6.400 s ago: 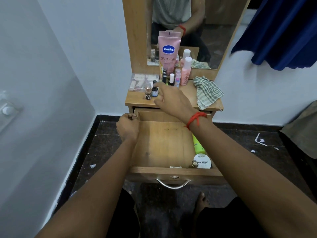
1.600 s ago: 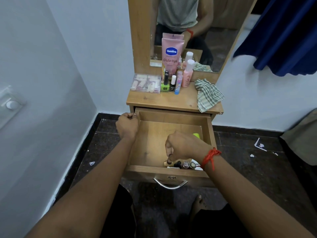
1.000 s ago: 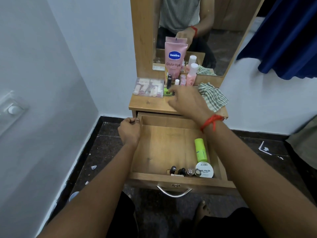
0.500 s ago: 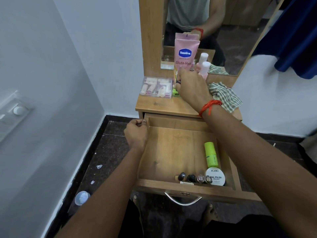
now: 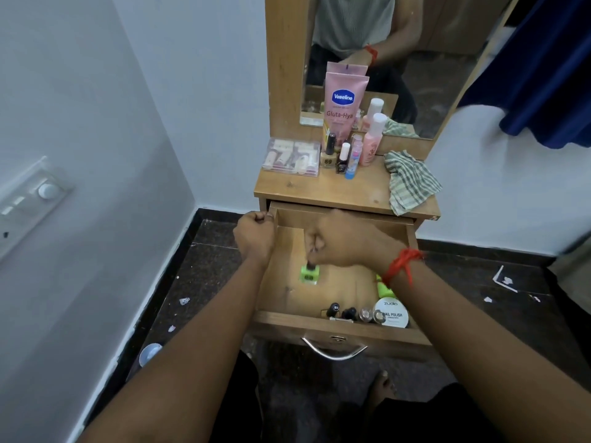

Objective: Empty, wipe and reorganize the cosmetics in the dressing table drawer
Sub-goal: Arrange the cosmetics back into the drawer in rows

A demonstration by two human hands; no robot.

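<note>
The wooden drawer (image 5: 339, 327) stands pulled out below the dressing table top (image 5: 335, 193). My right hand (image 5: 345, 244) pinches the black cap of a green nail polish bottle (image 5: 309, 274), which hangs low over the drawer floor. My left hand (image 5: 256, 235) grips the drawer's left wall near the back. Along the drawer's front lie several small dark bottles (image 5: 348, 313), a round white nail polish remover tub (image 5: 391, 313) and a green tube (image 5: 383, 287), partly hidden by my wrist.
On the top stand a pink Vaseline tube (image 5: 343, 100), a pink bottle (image 5: 372, 139), several small bottles (image 5: 342, 158), a clear plastic case (image 5: 292, 156) and a checked cloth (image 5: 411, 182). A mirror rises behind. A wall is on the left, a blue curtain on the right.
My right hand has come down from the table top into the drawer with the green nail polish bottle in it. My left hand has stayed on the drawer's wall.
</note>
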